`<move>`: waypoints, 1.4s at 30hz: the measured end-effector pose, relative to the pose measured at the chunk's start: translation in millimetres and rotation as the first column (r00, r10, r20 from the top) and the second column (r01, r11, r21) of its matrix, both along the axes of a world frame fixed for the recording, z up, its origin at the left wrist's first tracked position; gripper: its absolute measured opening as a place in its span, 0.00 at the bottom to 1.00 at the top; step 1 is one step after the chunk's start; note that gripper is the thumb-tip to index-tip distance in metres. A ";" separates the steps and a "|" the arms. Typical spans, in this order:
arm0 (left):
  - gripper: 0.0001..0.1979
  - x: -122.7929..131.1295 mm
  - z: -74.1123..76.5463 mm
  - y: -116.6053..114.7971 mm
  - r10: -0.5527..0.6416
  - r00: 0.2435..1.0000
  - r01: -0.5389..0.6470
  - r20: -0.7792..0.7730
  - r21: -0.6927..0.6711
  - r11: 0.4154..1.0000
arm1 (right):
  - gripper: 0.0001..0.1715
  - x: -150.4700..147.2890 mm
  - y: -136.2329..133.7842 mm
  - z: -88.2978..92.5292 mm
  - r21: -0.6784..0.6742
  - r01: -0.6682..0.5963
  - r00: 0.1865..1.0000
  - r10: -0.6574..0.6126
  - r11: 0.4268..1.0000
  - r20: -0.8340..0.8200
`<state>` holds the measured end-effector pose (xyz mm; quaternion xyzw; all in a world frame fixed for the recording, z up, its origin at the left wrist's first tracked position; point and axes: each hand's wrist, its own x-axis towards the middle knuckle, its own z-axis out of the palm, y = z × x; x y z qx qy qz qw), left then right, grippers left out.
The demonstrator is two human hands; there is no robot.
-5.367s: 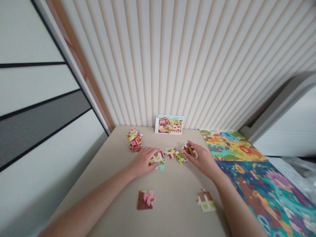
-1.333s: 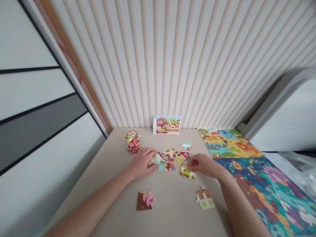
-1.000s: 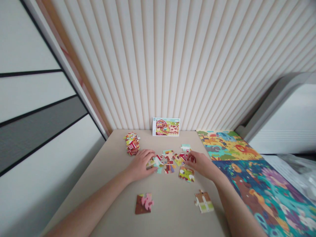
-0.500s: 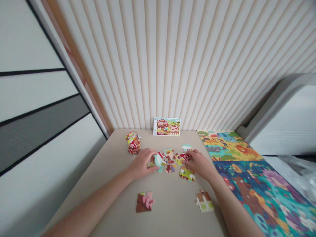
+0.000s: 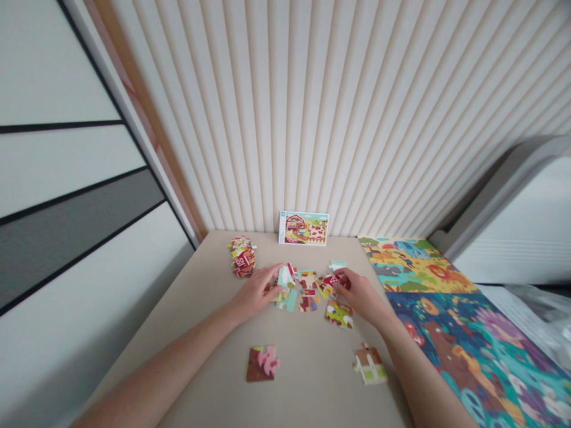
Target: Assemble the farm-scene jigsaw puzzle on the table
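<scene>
Left hand (image 5: 256, 292) on teal piece (image 5: 286, 276), right hand (image 5: 359, 295) on barn piece (image 5: 332, 280)

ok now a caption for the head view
Left hand and right hand on jigsaw pieces below farm picture card

Matt cardboard puzzle pieces (image 5: 339, 315), smooth beige tabletop (image 5: 307, 380), paper picture card (image 5: 304, 228)

The left hand (image 5: 255, 292) has its fingers (image 5: 277, 274) against a teal-and-white cardboard jigsaw piece (image 5: 286, 276), and the right hand (image 5: 362, 297) touches a red barn jigsaw piece (image 5: 332, 280). Both are on a beige table (image 5: 312, 392), with a small heap of jigsaw pieces (image 5: 243, 257) near its far edge, beside an upright farm picture card (image 5: 304, 228).
</scene>
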<state>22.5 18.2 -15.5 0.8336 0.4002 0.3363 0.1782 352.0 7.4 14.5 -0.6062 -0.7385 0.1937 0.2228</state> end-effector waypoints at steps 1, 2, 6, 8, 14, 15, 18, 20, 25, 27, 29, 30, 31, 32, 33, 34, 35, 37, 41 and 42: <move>0.27 -0.8 -1.1 0.9 0.015 1.000 -0.014 0.025 -0.025 1.000 | 0.15 -0.2 -0.1 0.7 0.014 -0.012 1.000 0.013 1.000 -0.022; 0.27 -1.5 -1.9 1.8 0.030 0.998 -0.027 0.052 -0.047 0.999 | 0.16 -0.5 -0.2 1.5 0.025 -0.023 0.999 0.024 0.999 -0.042; 0.26 -3.5 -2.4 5.7 0.093 0.986 -0.084 0.136 -0.068 0.994 | 0.17 -1.7 0.1 2.8 0.054 -0.025 0.995 0.030 0.998 -0.094; 0.26 -3.6 -2.8 7.8 0.123 0.978 -0.112 0.169 -0.075 0.991 | 0.18 -2.1 0.9 1.9 0.061 -0.019 0.993 0.026 0.998 -0.115; 0.18 -3.2 -6.9 13.2 0.148 0.942 -0.103 0.300 -0.160 0.982 | 0.21 -3.5 2.1 0.5 0.083 -0.001 0.980 0.017 0.997 -0.196; 0.16 -3.4 -6.5 13.5 0.147 0.944 -0.103 0.297 -0.159 0.982 | 0.20 -3.9 1.9 1.3 0.092 0.002 0.978 0.017 0.996 -0.208; 0.13 -3.7 -2.3 13.0 0.145 0.953 -0.115 0.264 -0.128 0.985 | 0.21 -5.5 0.6 4.2 0.098 0.004 0.974 0.018 0.995 -0.227; 0.14 -3.8 1.7 12.1 0.148 0.960 -0.125 0.237 -0.107 0.986 | 0.22 -6.9 0.0 4.7 0.078 0.003 0.968 0.017 0.997 -0.251; 0.16 -3.7 6.3 10.8 0.143 0.970 -0.132 0.199 -0.069 0.989 | 0.25 -10.7 1.3 -3.1 0.009 -0.036 0.920 0.037 0.999 -0.391; 0.16 -3.8 5.9 10.8 0.138 0.971 -0.127 0.195 -0.068 0.990 | 0.27 -13.2 1.5 -5.0 -0.015 -0.047 0.898 0.036 0.999 -0.439; 0.17 -3.8 5.1 10.7 0.135 0.971 -0.123 0.195 -0.073 0.990 | 0.29 -16.6 0.3 -2.9 -0.049 -0.059 0.874 0.028 0.997 -0.485; 0.17 -3.8 4.8 10.6 0.133 0.971 -0.120 0.197 -0.076 0.990 | 0.29 -18.5 -0.7 -0.4 -0.064 -0.067 0.866 0.026 0.996 -0.500; 0.17 -3.9 4.5 10.4 0.130 0.971 -0.117 0.199 -0.078 0.990 | 0.30 -20.5 -2.0 2.8 -0.075 -0.072 0.863 0.024 0.995 -0.505; 0.17 -3.9 4.3 10.3 0.126 0.971 -0.112 0.202 -0.080 0.990 | 0.30 -22.5 -3.3 6.3 -0.082 -0.073 0.864 0.022 0.994 -0.503; 0.17 -3.9 4.1 10.2 0.123 0.971 -0.108 0.204 -0.081 0.991 | 0.30 -24.2 -4.6 9.6 -0.086 -0.071 0.869 0.020 0.994 -0.495; 0.17 -3.9 4.0 10.2 0.119 0.971 -0.104 0.207 -0.082 0.991 | 0.30 -25.7 -5.7 12.5 -0.089 -0.069 0.873 0.018 0.994 -0.487; 0.17 -3.9 3.9 10.2 0.115 0.971 -0.100 0.209 -0.081 0.992 | 0.30 -26.8 -6.6 14.6 -0.093 -0.069 0.875 0.016 0.993 -0.484; 0.17 -3.9 3.9 10.3 0.108 0.971 -0.094 0.211 -0.079 0.992 | 0.29 -28.0 -7.4 16.1 -0.104 -0.076 0.869 0.015 0.992 -0.495; 0.17 -3.6 5.1 10.6 0.108 0.972 -0.093 0.210 -0.080 0.992 | 0.28 -27.6 -7.1 13.0 -0.104 -0.073 0.865 0.011 0.992 -0.502; 0.17 -3.5 5.6 10.6 0.111 0.971 -0.096 0.211 -0.081 0.992 | 0.28 -27.3 -6.9 12.3 -0.099 -0.071 0.868 0.012 0.993 -0.496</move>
